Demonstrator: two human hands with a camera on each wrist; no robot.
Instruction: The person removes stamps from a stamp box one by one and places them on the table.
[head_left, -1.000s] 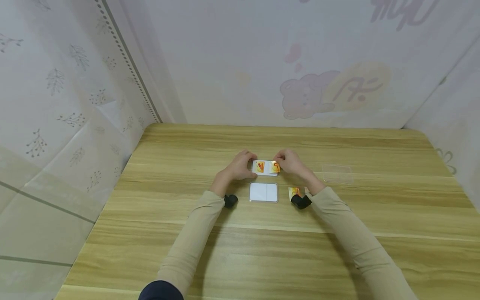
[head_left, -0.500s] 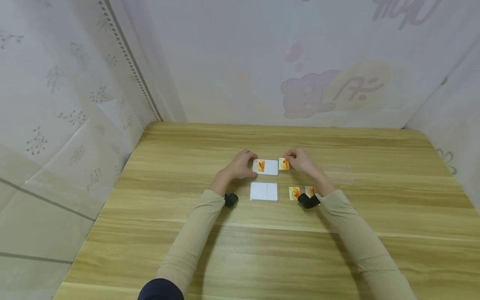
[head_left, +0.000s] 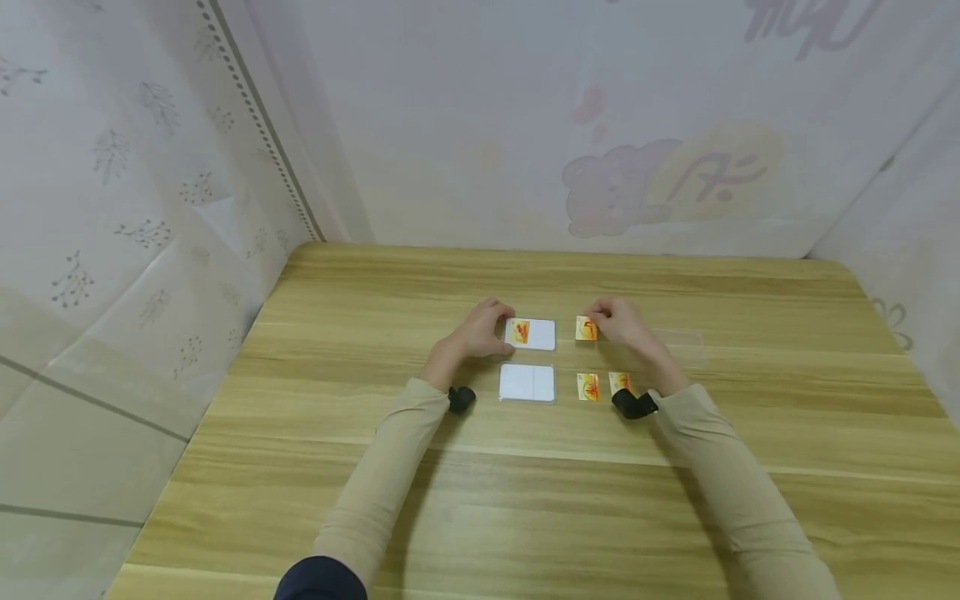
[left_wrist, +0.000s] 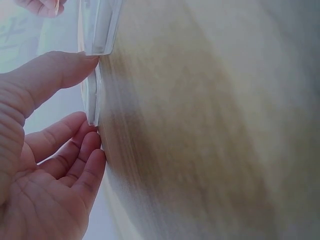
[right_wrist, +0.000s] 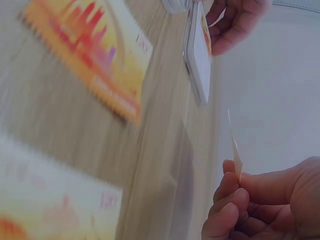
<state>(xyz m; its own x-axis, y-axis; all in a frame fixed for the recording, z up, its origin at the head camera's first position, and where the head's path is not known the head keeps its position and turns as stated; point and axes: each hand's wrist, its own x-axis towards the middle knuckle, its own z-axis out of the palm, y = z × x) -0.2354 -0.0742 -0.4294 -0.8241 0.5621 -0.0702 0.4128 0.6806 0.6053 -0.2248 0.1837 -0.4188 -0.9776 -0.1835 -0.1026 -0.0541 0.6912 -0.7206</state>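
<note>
A postage stamp [head_left: 586,328], yellow and orange, is pinched between the thumb and fingers of my right hand [head_left: 617,321]; the right wrist view shows that stamp [right_wrist: 237,156] edge-on, above the table. My left hand [head_left: 482,331] holds the left end of a white stamp case [head_left: 542,335], thumb on the near edge and fingertips on the far one. One stamp [head_left: 521,332] lies on the left half of this case, and its right half is bare white. Just nearer, a second white case [head_left: 516,382] with a dividing line and clear rim lies on the table.
Two more stamps lie on the table right of the second case, one stamp [head_left: 588,387] beside another stamp [head_left: 619,382], partly behind the black wrist mount [head_left: 633,405]. A clear plastic cover [head_left: 684,346] lies beyond my right wrist. Curtains [head_left: 450,150] stand behind the wooden table [head_left: 480,500].
My right hand has lifted the stamp off the right half of the white case and carried it to the right. The left hand stays on the case.
</note>
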